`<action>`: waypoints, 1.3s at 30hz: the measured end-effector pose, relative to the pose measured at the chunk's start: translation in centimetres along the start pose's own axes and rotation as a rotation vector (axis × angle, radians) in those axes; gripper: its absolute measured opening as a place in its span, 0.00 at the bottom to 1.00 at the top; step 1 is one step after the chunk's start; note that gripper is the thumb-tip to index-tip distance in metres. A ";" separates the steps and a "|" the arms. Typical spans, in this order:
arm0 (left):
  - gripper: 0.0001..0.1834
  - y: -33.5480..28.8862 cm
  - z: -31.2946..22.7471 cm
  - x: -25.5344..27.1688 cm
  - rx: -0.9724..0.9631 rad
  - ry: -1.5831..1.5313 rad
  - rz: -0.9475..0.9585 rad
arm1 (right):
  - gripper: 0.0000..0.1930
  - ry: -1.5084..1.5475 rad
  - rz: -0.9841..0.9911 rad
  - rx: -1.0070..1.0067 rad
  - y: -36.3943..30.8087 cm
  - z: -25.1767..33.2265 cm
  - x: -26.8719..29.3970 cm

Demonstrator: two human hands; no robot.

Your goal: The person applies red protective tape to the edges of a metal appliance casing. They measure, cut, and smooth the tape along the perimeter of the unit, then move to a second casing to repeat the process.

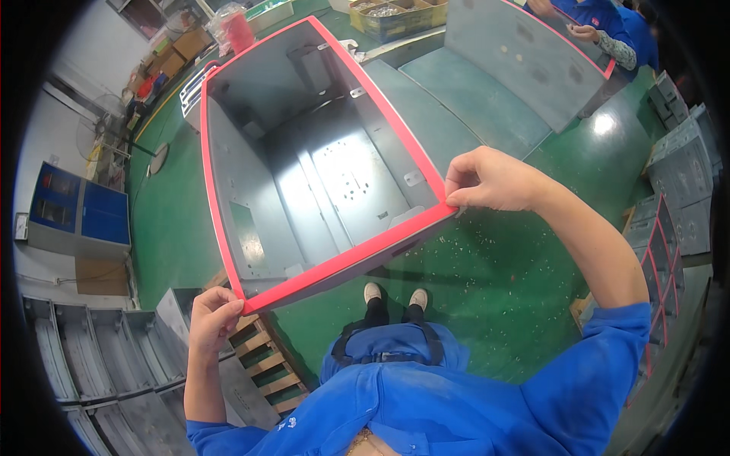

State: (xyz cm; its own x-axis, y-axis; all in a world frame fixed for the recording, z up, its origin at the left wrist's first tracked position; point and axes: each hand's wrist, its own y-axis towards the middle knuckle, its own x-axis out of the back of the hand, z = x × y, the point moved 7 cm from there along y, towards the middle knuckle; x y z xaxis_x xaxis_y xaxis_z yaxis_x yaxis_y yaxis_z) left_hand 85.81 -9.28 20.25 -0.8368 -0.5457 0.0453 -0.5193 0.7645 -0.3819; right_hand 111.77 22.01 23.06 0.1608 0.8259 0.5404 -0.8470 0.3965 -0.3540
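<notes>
A large open grey metal box (262, 199) stands in front of me, its hollow inside facing up toward me. Red tape (342, 254) runs along its rim on all sides. At the near left corner, my left hand (210, 323) is closed, thumb and fingers pinching the tape at the edge. My right hand (498, 181) is closed at the near right corner, its thumb and forefinger pinched on the tape there. Slots and small holes show in the inner panel, and light metal tabs sit along the inner edge of the rim.
A grey panel (525, 61) with red edging stands at the far right, by a co-worker in blue (608, 26). Grey metal housings (110, 346) are stacked at the left near a wooden pallet (266, 361). A fan (99, 137) stands at the far left; yellow bins (399, 23) are behind.
</notes>
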 end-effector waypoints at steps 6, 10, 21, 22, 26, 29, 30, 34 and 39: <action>0.05 -0.1 -0.1 -0.1 -0.006 -0.008 0.001 | 0.07 -0.009 -0.002 0.007 0.1 -0.1 0.0; 0.05 0.0 0.1 0.0 -0.015 -0.011 -0.006 | 0.07 -0.004 -0.008 0.004 0.1 0.0 0.0; 0.06 0.1 0.1 0.2 -0.023 0.006 -0.016 | 0.07 0.142 -0.157 0.050 -0.6 -0.7 -0.2; 0.06 0.0 0.2 0.2 -0.026 0.013 -0.023 | 0.07 0.261 -0.172 0.014 -0.8 -1.3 -0.3; 0.06 0.0 0.1 0.2 -0.016 0.032 -0.038 | 0.08 0.579 -0.287 -0.023 -2.0 -3.4 -1.1; 0.06 0.0 -0.1 -0.1 -0.012 0.018 -0.022 | 0.10 0.662 -0.306 -0.008 -2.3 -3.6 -2.2; 0.06 0.0 -0.1 -0.2 -0.014 0.018 -0.018 | 0.10 0.690 -0.301 -0.012 -2.4 -3.6 -2.5; 0.06 -0.1 -0.1 -0.2 -0.037 -0.001 -0.002 | 0.10 0.742 -0.310 -0.004 -2.3 -3.5 -2.9; 0.06 0.1 -0.1 -0.2 -0.034 0.009 0.002 | 0.11 0.879 -0.276 -0.053 -2.0 -4.2 -3.3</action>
State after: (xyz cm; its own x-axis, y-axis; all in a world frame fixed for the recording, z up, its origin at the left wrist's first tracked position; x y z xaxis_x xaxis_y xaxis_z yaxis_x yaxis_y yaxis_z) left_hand 85.95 -9.03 20.31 -0.8393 -0.5411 0.0524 -0.5229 0.7772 -0.3502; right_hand 115.06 20.11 18.80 0.6991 0.6980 -0.1555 -0.7005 0.6247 -0.3450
